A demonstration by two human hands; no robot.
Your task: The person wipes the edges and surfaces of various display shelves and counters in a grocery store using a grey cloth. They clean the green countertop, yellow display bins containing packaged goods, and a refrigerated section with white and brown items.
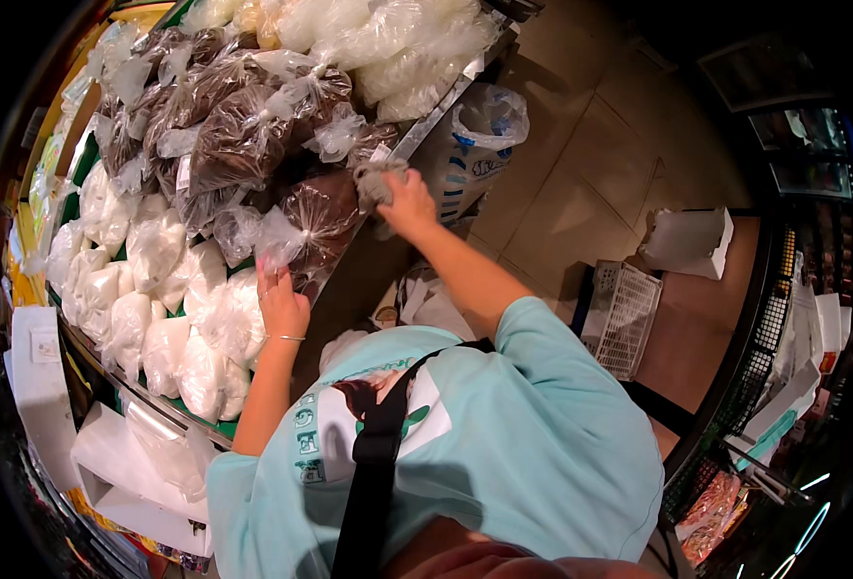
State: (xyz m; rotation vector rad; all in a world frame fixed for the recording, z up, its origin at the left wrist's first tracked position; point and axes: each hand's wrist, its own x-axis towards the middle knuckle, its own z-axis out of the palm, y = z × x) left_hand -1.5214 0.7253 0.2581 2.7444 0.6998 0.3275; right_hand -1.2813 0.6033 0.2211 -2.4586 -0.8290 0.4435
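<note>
My right hand [410, 205] grips a crumpled grey cloth [377, 181] against the metal front edge [430, 119] of a display counter. My left hand [283, 304] has its fingertips at the knotted clear top [281, 235] of a plastic bag of dark brown goods [325, 217]; whether the fingers pinch the plastic is not clear. More tied bags of dark brown goods [238, 137] are heaped beyond it, a few with white labels. Left of my left hand sit several bags of white powdery or granular goods [155, 246].
Bags of pale goods [397, 43] fill the far end. Below the counter edge stands a white printed sack [470, 159] on the tiled floor. A white plastic basket [625, 318] and a white foam box [690, 242] are at right. White boxes [126, 463] stand at lower left.
</note>
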